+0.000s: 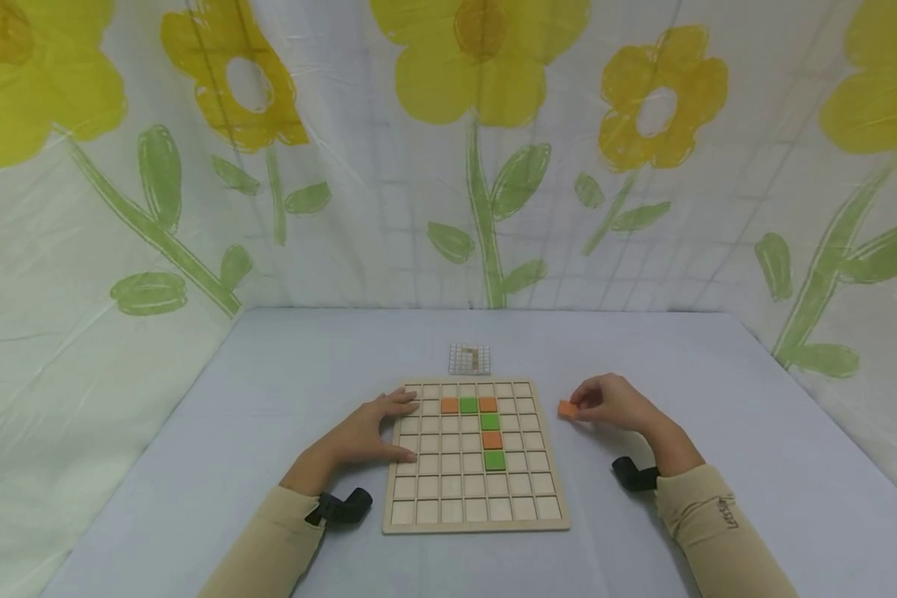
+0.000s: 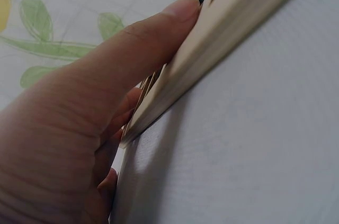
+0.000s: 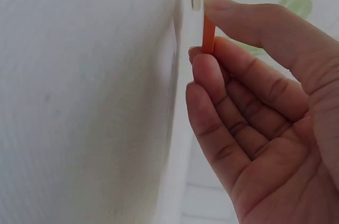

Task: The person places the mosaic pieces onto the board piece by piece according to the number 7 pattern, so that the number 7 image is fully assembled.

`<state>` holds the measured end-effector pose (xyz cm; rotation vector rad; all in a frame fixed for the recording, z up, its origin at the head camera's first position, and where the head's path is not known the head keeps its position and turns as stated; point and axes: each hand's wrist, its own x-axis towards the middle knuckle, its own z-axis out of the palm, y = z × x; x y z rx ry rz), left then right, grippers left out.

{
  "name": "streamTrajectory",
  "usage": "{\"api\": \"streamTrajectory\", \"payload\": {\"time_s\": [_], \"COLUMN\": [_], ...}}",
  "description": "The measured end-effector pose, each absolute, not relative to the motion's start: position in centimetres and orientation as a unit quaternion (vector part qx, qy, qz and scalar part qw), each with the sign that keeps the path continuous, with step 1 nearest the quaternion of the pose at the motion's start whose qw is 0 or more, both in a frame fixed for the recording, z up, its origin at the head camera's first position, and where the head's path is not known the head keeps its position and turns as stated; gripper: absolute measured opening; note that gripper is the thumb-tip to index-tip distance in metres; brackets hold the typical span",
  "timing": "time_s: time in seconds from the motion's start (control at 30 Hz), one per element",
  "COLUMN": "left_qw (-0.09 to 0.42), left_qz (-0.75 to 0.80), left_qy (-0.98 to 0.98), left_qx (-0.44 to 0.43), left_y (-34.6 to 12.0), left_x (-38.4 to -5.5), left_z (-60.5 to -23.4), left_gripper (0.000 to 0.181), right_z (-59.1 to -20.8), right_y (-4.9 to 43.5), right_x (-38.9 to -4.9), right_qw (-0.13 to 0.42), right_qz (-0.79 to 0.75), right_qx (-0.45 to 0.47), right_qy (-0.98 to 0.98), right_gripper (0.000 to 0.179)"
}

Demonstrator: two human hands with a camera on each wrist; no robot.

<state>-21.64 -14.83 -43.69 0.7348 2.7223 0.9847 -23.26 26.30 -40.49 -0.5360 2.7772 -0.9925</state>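
Note:
A wooden grid board (image 1: 473, 526) with several square cells lies on the table. In its second row from the back sit an orange tile (image 1: 449, 405), a green tile (image 1: 468, 405) and another orange tile (image 1: 487, 404). Below the last of these, a column runs green, orange, green toward the front. My left hand (image 1: 366, 430) rests on the board's left rim, thumb and fingers spread; the left wrist view shows the thumb (image 2: 143, 33) lying across the rim. To the right of the board, my right hand (image 1: 615, 404) pinches an orange square tile (image 3: 209, 20) between thumb and fingers.
A small card with a grid pattern (image 1: 469, 359) lies just behind the board. The table (image 1: 306, 349) has a pale cloth, and a flower-printed curtain (image 1: 359, 208) hangs behind it. Black wrist devices (image 1: 347, 507) sit at both cuffs.

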Motion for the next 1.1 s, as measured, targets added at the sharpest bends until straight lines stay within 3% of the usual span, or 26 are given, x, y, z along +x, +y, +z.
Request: {"api": "streamTrajectory", "payload": {"time_s": [1.1], "left_qw": [0.073], "left_qz": [0.31], "left_qy": [0.916], "left_qx": [0.244], "left_y": [-14.7], "left_x": [-21.6], "left_z": [-43.6], "left_gripper": [0.085], "right_z": [-37.8], "right_y": [21.5], "right_x": [-20.5], "right_qw": [0.115], "right_qz": [-0.308], "right_qx": [-0.267], "right_qy": [0.906], "right_gripper": [0.015]}}
